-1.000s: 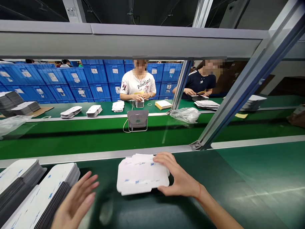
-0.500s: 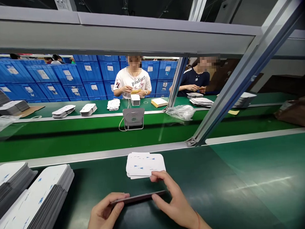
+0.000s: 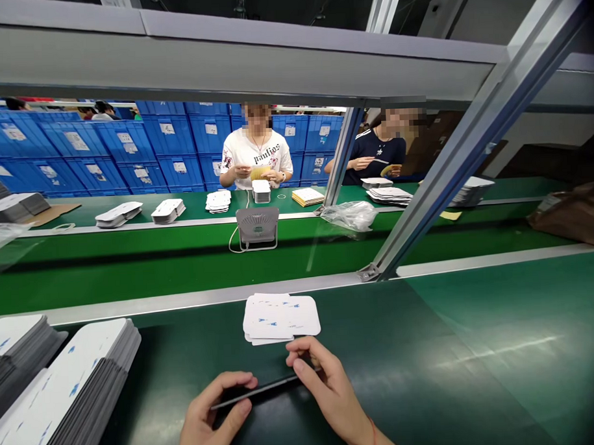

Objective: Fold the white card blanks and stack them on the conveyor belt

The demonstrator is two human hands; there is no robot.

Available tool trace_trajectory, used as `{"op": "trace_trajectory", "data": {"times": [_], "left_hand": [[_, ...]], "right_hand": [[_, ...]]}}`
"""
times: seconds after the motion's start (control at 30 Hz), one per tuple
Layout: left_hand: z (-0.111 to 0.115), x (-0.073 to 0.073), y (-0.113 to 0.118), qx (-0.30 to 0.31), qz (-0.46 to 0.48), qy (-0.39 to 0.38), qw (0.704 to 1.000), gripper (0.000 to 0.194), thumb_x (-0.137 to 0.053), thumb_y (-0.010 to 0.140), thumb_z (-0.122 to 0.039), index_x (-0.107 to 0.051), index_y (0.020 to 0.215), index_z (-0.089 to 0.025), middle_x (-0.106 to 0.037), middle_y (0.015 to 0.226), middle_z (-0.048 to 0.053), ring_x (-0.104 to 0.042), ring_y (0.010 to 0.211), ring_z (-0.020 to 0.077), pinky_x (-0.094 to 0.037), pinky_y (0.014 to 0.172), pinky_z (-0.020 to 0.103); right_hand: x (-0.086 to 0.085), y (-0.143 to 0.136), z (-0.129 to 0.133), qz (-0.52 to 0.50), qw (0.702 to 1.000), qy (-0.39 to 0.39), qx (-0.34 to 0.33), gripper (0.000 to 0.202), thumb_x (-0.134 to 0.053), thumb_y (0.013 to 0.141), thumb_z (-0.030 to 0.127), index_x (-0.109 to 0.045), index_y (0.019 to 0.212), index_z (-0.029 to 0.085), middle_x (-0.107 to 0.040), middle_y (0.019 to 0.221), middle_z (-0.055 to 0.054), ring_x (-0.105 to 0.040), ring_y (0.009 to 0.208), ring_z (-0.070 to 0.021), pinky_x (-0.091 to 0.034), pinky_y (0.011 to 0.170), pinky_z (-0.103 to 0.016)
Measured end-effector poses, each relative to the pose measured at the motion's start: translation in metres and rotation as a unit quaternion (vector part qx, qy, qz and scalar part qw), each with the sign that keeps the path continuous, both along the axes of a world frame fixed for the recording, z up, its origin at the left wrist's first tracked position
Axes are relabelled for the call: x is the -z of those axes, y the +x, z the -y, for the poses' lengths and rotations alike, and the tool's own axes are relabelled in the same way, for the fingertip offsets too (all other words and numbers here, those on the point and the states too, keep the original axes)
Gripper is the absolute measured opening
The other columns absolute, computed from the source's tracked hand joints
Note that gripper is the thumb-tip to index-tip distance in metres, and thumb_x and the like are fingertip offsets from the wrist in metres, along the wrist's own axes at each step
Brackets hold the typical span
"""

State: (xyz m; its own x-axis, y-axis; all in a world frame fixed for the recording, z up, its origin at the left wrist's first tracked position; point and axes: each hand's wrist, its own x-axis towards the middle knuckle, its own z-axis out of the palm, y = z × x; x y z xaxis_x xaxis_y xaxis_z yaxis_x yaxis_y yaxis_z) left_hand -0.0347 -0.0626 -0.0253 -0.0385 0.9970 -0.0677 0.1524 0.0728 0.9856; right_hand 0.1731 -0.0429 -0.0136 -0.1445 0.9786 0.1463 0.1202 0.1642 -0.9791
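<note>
My left fingers clamp the nine-o'clock end of a dark sheet, seen nearly edge-on above the counter. My right fingers bend round its three-o'clock end; I cannot tell whether they grip. The white cards at twelve carry blue print too small to read. The frame cuts off the stacks at nine.
</note>
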Motion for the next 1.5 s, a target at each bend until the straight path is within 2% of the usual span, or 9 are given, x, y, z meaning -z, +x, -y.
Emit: {"op": "trace_trajectory", "data": {"times": [0.17, 0.37, 0.87, 1.07, 1.3, 1.5], "left_hand": [[-0.001, -0.002, -0.003, 0.018, -0.015, 0.004, 1.0, 0.031, -0.071, 0.072, -0.054, -0.076, 0.082, -0.025, -0.075, 0.09, 0.005, -0.069, 0.088, 0.0229, -0.054, 0.079, 0.024], [-0.006, 0.004, -0.012, 0.11, -0.049, 0.043, 0.992, 0.026, -0.063, 0.083, -0.045, -0.077, 0.089, -0.025, -0.075, 0.095, 0.008, -0.068, 0.093, 0.0229, -0.054, 0.082, 0.025], [-0.009, 0.009, -0.013, 0.138, -0.067, 0.054, 0.987, 0.023, -0.06, 0.086, -0.04, -0.078, 0.094, -0.028, -0.077, 0.101, 0.006, -0.07, 0.097, 0.024, -0.055, 0.085, 0.027], [-0.006, 0.01, -0.013, 0.112, -0.08, 0.075, 0.988, 0.021, -0.062, 0.085, -0.039, -0.079, 0.094, -0.029, -0.077, 0.097, 0.005, -0.071, 0.092, 0.0235, -0.056, 0.08, 0.025], [-0.002, -0.006, -0.005, 0.075, -0.053, 0.034, 0.995, 0.026, -0.067, 0.078, -0.047, -0.08, 0.087, -0.027, -0.078, 0.089, 0.005, -0.072, 0.082, 0.0251, -0.057, 0.072, 0.024], [-0.002, -0.011, -0.001, 0.1, -0.002, -0.053, 0.994, 0.038, -0.064, 0.08, -0.052, -0.077, 0.1, -0.023, -0.078, 0.097, 0.006, -0.071, 0.086, 0.0256, -0.056, 0.072, 0.024]], "right_hand": [[-0.003, -0.003, -0.001, 0.006, 1.0, -0.015, 0.0, 0.025, -0.049, 0.094, 0.042, -0.061, 0.096, 0.02, -0.061, 0.083, -0.003, -0.057, 0.077, -0.0178, -0.045, 0.073, -0.028], [-0.003, -0.004, -0.002, 0.006, 1.0, -0.018, -0.003, 0.025, -0.049, 0.094, 0.042, -0.061, 0.094, 0.02, -0.062, 0.082, -0.003, -0.058, 0.077, -0.0176, -0.045, 0.071, -0.028], [-0.002, -0.003, -0.003, 0.025, 0.999, -0.009, -0.02, 0.028, -0.047, 0.095, 0.04, -0.063, 0.086, 0.019, -0.063, 0.081, -0.003, -0.062, 0.079, -0.0184, -0.046, 0.07, -0.028], [-0.003, -0.003, -0.002, 0.028, 0.999, -0.013, -0.026, 0.03, -0.047, 0.096, 0.04, -0.064, 0.085, 0.019, -0.064, 0.081, -0.003, -0.062, 0.079, -0.0183, -0.045, 0.07, -0.028], [-0.02, 0.004, -0.004, 0.055, 0.998, -0.001, -0.044, 0.03, -0.045, 0.097, 0.038, -0.065, 0.084, 0.019, -0.064, 0.079, -0.003, -0.061, 0.077, -0.0172, -0.043, 0.068, -0.026], [-0.039, 0.017, -0.011, 0.128, 0.984, 0.086, -0.086, 0.011, -0.055, 0.09, 0.022, -0.066, 0.09, 0.02, -0.065, 0.087, -0.004, -0.06, 0.082, -0.018, -0.045, 0.073, -0.028]]}}
